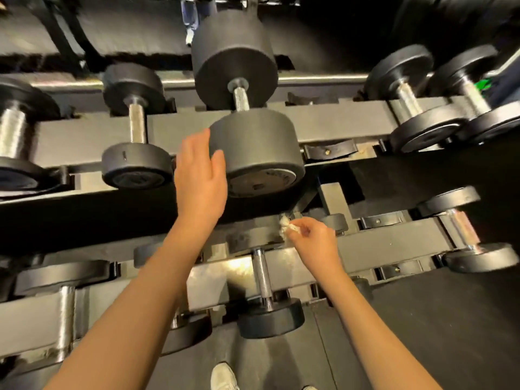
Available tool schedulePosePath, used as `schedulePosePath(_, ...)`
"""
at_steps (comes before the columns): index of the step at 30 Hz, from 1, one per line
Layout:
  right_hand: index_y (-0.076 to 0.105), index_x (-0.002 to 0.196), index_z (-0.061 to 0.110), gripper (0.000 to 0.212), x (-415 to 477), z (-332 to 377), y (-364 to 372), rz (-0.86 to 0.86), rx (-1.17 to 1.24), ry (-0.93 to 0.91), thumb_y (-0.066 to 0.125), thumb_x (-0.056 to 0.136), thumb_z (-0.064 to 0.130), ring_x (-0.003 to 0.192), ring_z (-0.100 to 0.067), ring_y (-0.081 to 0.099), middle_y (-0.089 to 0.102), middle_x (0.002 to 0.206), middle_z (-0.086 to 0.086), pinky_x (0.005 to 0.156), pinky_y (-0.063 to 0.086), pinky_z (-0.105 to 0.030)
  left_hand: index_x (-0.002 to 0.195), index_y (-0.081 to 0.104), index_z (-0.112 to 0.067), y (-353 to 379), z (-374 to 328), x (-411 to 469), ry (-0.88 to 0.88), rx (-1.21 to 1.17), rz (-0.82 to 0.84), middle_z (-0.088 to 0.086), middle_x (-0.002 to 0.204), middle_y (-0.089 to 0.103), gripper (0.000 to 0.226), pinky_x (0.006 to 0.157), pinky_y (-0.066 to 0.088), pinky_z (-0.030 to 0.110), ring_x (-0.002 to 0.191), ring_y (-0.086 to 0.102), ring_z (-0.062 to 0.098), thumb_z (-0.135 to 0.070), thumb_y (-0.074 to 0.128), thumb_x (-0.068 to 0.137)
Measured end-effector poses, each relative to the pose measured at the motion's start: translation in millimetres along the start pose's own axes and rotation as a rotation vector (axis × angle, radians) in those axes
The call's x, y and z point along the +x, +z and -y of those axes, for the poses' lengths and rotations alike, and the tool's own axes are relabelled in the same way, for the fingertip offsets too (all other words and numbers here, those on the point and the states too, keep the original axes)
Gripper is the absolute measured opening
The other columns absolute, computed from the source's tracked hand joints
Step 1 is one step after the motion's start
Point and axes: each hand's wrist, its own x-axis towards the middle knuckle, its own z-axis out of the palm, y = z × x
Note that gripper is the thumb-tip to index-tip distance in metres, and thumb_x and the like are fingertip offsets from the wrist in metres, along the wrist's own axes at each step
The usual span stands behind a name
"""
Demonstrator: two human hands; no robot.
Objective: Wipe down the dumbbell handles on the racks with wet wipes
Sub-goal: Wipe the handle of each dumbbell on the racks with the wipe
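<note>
A large black dumbbell [254, 142] lies on the upper rack with its knurled steel handle [241, 99] showing between its heads. My left hand [198, 175] rests with straight fingers against the left side of its near head. My right hand [315, 243] pinches a crumpled white wet wipe [287, 225] just below that head, over the lower rack. Directly under the wipe lies a smaller dumbbell whose steel handle [261, 273] is bare.
The upper rack rail [337, 122] carries more dumbbells, one on the left [137, 153] and two at the right [422, 116]. The lower rack [394, 243] has another dumbbell at the right [464, 232]. Dark rubber floor and my white shoe [223, 377] lie below.
</note>
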Motion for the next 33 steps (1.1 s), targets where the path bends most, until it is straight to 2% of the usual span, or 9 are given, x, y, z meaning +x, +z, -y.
schedulePosePath(3, 0.070, 0.090, 0.012, 0.007, 18.0, 22.5, -25.9, -0.048, -0.088, -0.010, 0.065, 0.087, 0.017, 0.063, -0.005, 0.051, 0.059, 0.072, 0.001, 0.053, 0.037, -0.007, 0.127, 0.040, -0.009, 15.0, -4.4, 30.6, 0.114, 0.145, 0.188, 0.010, 0.125, 0.048, 0.038, 0.093, 0.040, 0.043, 0.114, 0.046, 0.030, -0.030, 0.032, 0.096)
schedulePosePath(5, 0.070, 0.089, 0.013, 0.008, 28.6, 37.1, -39.7, -0.110, -0.083, -0.013, 0.064, 0.087, 0.017, 0.071, -0.017, 0.057, 0.061, 0.074, -0.001, 0.055, 0.037, -0.016, 0.143, 0.028, -0.010, 26.1, -3.1, 28.8, 0.058, 0.162, 0.263, 0.013, 0.145, 0.034, 0.049, 0.108, 0.032, 0.047, 0.133, 0.033, 0.032, -0.031, 0.031, 0.099)
schedulePosePath(8, 0.070, 0.089, 0.010, 0.009, 45.2, 63.0, -52.9, -0.177, -0.067, -0.073, 0.064, 0.088, 0.017, 0.069, -0.016, 0.055, 0.061, 0.073, -0.002, 0.059, 0.036, -0.020, 0.152, 0.009, -0.013, 29.8, -1.6, 22.3, 0.014, 0.170, 0.286, 0.005, 0.160, 0.010, 0.056, 0.120, 0.012, 0.040, 0.146, 0.008, 0.022, -0.030, 0.028, 0.102)
schedulePosePath(11, 0.070, 0.094, 0.010, 0.011, 62.8, 87.5, -59.9, -0.163, -0.056, -0.134, 0.062, 0.090, 0.017, 0.071, -0.013, 0.056, 0.062, 0.077, 0.000, 0.060, 0.040, -0.015, 0.153, 0.007, -0.014, 23.3, -5.5, 24.4, 0.019, 0.216, 0.319, 0.002, 0.160, 0.007, 0.057, 0.120, 0.010, 0.039, 0.147, 0.006, 0.019, -0.032, 0.027, 0.102)
schedulePosePath(19, 0.069, 0.099, 0.008, 0.016, 131.4, 133.7, -54.8, -0.118, -0.045, -0.214, 0.060, 0.092, 0.018, 0.075, -0.017, 0.056, 0.060, 0.081, 0.000, 0.065, 0.043, -0.027, 0.147, 0.030, -0.013, 7.4, -13.9, 34.6, 0.038, 0.316, 0.351, 0.003, 0.154, 0.027, 0.050, 0.113, 0.023, 0.035, 0.139, 0.026, 0.020, -0.027, 0.039, 0.100)
schedulePosePath(22, 0.069, 0.098, 0.009, 0.014, 154.9, 143.5, -50.3, -0.040, -0.051, -0.244, 0.059, 0.091, 0.016, 0.073, -0.013, 0.055, 0.061, 0.083, 0.001, 0.058, 0.034, -0.017, 0.118, 0.052, -0.013, 6.5, -20.1, 56.3, 0.007, 0.335, 0.288, 0.004, 0.120, 0.050, 0.026, 0.089, 0.034, 0.035, 0.110, 0.046, 0.024, -0.026, 0.040, 0.099)
schedulePosePath(24, 0.069, 0.098, 0.009, 0.014, 169.8, 147.7, -47.3, 0.004, -0.055, -0.242, 0.059, 0.091, 0.016, 0.074, -0.013, 0.055, 0.065, 0.087, -0.003, 0.060, 0.037, -0.018, 0.099, 0.051, -0.012, 8.9, -25.6, 80.1, -0.023, 0.334, 0.260, 0.003, 0.101, 0.048, 0.019, 0.077, 0.027, 0.032, 0.097, 0.047, 0.025, -0.027, 0.039, 0.099)
schedulePosePath(28, 0.068, 0.100, 0.007, 0.014, 190.4, 152.0, -36.8, 0.073, -0.099, -0.247, 0.063, 0.088, 0.014, 0.081, -0.019, 0.058, 0.065, 0.087, -0.005, 0.074, 0.046, -0.028, 0.120, 0.051, -0.006, 28.2, -27.9, 120.4, -0.177, 0.221, 0.276, 0.010, 0.121, 0.048, 0.032, 0.086, 0.029, 0.031, 0.114, 0.042, 0.026, -0.028, 0.038, 0.101)
schedulePosePath(33, 0.065, 0.092, 0.007, 0.012, 203.6, 149.3, -27.2, 0.138, -0.122, -0.191, 0.069, 0.083, 0.013, 0.079, -0.022, 0.057, 0.064, 0.085, -0.009, 0.068, 0.042, -0.028, 0.130, 0.047, -0.011, 43.9, -13.6, 128.8, -0.302, 0.109, 0.420, 0.008, 0.129, 0.044, 0.038, 0.100, 0.028, 0.034, 0.121, 0.037, 0.023, -0.033, 0.033, 0.102)
